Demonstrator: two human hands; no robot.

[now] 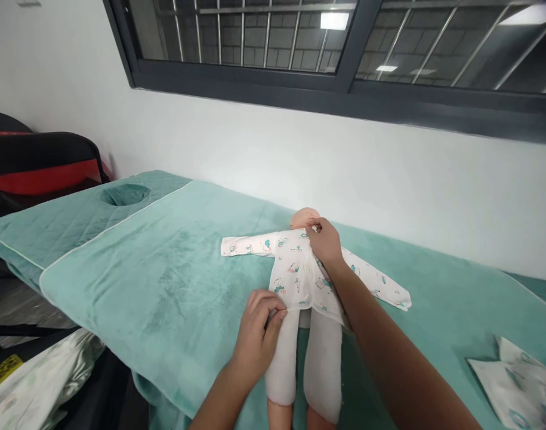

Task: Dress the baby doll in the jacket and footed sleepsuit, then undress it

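A baby doll point(323, 364) lies on its back, its head at the wall side and its white padded legs toward me. It wears a white baby shirt point(295, 269) with small printed figures, both sleeves spread out sideways. My left hand point(260, 331) pinches the shirt's bottom hem at the left, beside the doll's thigh. Up at the collar, my right hand point(325, 240) is closed with thumb and forefinger together on the shirt's neck edge, just below the doll's head point(304, 217). My right forearm covers part of the shirt's right side.
The doll rests on a green plush blanket point(174, 286) over a massage bed with a face hole point(126, 194). A folded printed cloth point(514, 382) lies at right. At lower left is another printed cloth point(44, 379); a black and red chair point(44, 161) stands behind. A wall and barred window border the far side.
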